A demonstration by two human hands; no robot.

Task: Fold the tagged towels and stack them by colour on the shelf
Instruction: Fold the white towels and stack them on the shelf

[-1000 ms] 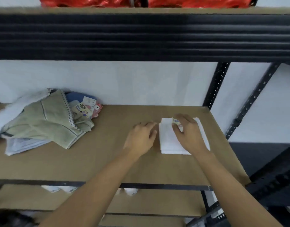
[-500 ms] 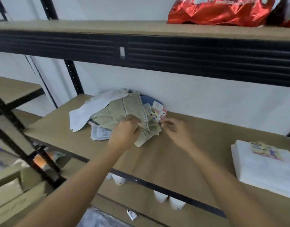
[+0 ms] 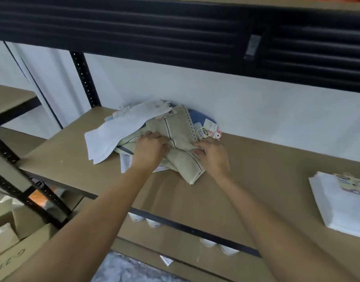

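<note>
Both hands, left hand and right hand, grip the green towel (crumpled).

Bare forearms and hands, no sleeves or jewellery visible

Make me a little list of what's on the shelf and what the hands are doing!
pile: unfolded towels heaped at the back of the shelf
top towel: green towel
beside it: white towel, blue towel behind
left hand: grip on the green towel
right hand: grip on the green towel
done: folded white towel with tag, far right
</note>
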